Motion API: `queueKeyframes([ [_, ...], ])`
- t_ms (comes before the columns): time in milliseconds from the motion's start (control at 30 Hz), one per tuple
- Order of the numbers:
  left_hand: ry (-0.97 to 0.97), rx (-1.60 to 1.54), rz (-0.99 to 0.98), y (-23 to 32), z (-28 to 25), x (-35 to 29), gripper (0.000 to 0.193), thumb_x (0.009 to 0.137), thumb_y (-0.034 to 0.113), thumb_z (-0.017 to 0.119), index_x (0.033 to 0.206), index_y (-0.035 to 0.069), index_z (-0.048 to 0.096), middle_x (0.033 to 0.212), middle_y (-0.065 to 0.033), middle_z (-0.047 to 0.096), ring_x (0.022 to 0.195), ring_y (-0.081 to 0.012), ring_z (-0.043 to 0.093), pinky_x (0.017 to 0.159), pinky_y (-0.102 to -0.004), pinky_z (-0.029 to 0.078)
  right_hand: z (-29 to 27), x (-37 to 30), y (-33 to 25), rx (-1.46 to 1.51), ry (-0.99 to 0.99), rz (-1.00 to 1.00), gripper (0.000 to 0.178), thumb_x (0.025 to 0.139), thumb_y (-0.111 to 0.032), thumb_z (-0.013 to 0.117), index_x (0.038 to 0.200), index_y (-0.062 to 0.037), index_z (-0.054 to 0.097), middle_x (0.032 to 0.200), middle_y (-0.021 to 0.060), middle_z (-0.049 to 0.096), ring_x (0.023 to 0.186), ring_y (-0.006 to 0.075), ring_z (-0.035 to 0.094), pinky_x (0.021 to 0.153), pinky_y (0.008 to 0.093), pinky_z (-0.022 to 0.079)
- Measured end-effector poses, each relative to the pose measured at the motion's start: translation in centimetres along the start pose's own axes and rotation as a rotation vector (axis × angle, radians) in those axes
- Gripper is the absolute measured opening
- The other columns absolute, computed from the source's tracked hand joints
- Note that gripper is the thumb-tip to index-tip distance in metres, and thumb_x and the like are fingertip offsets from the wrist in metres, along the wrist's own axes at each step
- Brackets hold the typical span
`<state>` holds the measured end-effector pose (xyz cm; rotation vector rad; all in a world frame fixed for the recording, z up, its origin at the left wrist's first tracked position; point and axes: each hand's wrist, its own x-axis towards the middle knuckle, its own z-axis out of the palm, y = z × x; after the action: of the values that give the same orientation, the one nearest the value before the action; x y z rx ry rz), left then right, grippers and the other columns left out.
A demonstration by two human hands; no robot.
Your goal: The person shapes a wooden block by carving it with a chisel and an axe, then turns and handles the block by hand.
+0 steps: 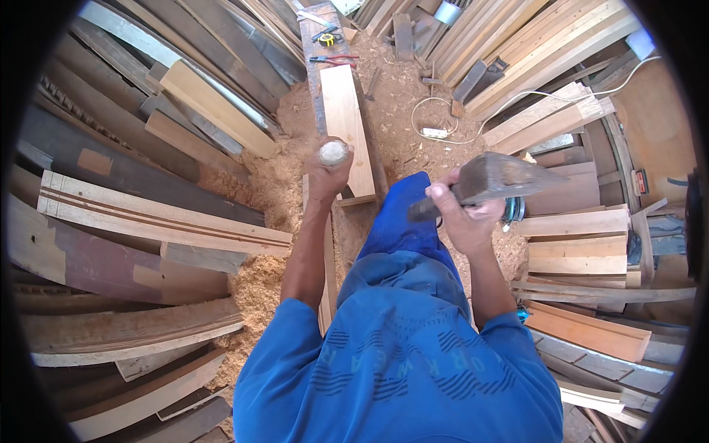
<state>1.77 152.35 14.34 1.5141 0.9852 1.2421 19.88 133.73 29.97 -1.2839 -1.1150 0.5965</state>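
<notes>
My left hand (326, 174) is closed round an upright chisel (334, 153), seen end-on. Only its round, pale butt shows; the hand hides the blade. It stands at the left edge of a pale wooden beam (342, 103), which lies lengthwise on a narrow bench (317, 21). To the right, my right hand (467, 214) grips a hatchet-like striking tool (506, 177) in the air. Its brown, wedge-shaped head is slightly blurred and points right, while the dark handle end pokes out left of the fingers. The two hands are well apart.
Red-handled pliers (332, 58) and a yellow tape measure (327, 40) lie on the bench's far end. Wood shavings (262, 295) cover the floor. Stacked boards (170, 214) crowd both sides. A white cable (521, 94) loops to a socket strip (434, 134) at the right.
</notes>
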Motion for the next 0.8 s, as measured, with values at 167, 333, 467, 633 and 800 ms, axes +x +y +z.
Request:
queueKeyframes([
  [167, -0.030, 0.077, 0.128, 1.6, 1.0, -0.9, 0.016, 0.086, 0.010, 0.076, 0.089, 0.002, 0.062, 0.077, -0.0052, 0.061, 0.069, -0.0129, 0.058, 0.065, -0.0295, 0.050, 0.2, 1.8, -1.9, 0.154, 0.088, -0.323, 0.031, 0.089, 0.005, 0.070, 0.114, -0.0018, 0.053, 0.083, 0.0123, 0.065, 0.075, 0.0207, 0.066, 0.070, 0.0367, 0.058],
  [333, 0.015, 0.119, 0.176, 1.3, 0.8, -1.3, 0.017, 0.085, 0.009, 0.077, 0.089, 0.002, 0.062, 0.076, -0.0058, 0.062, 0.069, -0.0123, 0.059, 0.065, -0.0296, 0.050, 1.0, 3.3, -4.1, 0.206, 0.159, -0.460, 0.034, 0.090, 0.005, 0.067, 0.119, -0.0029, 0.052, 0.085, 0.0102, 0.064, 0.075, 0.0198, 0.064, 0.074, 0.0398, 0.057],
  [467, 0.021, 0.091, 0.179, 1.6, 0.9, -1.6, 0.016, 0.085, 0.009, 0.077, 0.089, 0.002, 0.062, 0.075, -0.0054, 0.062, 0.068, -0.0120, 0.058, 0.064, -0.0296, 0.050, 3.0, 5.6, -4.7, -0.178, 0.194, -0.578, 0.023, 0.090, -0.007, 0.070, 0.110, -0.0039, 0.058, 0.087, 0.0116, 0.066, 0.076, 0.0223, 0.066, 0.076, 0.0380, 0.056],
  [633, 0.042, -0.078, 0.191, 2.8, 1.2, -2.6, 0.016, 0.085, 0.008, 0.077, 0.089, 0.002, 0.063, 0.074, -0.0037, 0.062, 0.067, -0.0118, 0.058, 0.062, -0.0305, 0.049, 4.9, 9.4, 2.0, -0.809, -0.494, -0.477, 0.032, 0.080, -0.015, 0.075, 0.108, -0.0047, 0.064, 0.086, 0.0200, 0.068, 0.081, 0.0361, 0.068, 0.076, 0.0453, 0.054],
  [800, 0.035, 0.048, 0.166, 0.7, 1.2, -1.2, 0.016, 0.087, 0.008, 0.076, 0.090, 0.003, 0.062, 0.075, 0.0010, 0.060, 0.067, -0.0082, 0.056, 0.061, -0.0272, 0.047, 3.8, 11.8, -0.9, -0.806, -0.404, -0.344, 0.028, 0.082, -0.021, 0.071, 0.103, -0.0021, 0.066, 0.076, 0.0214, 0.067, 0.069, 0.0385, 0.068, 0.067, 0.0483, 0.056],
])
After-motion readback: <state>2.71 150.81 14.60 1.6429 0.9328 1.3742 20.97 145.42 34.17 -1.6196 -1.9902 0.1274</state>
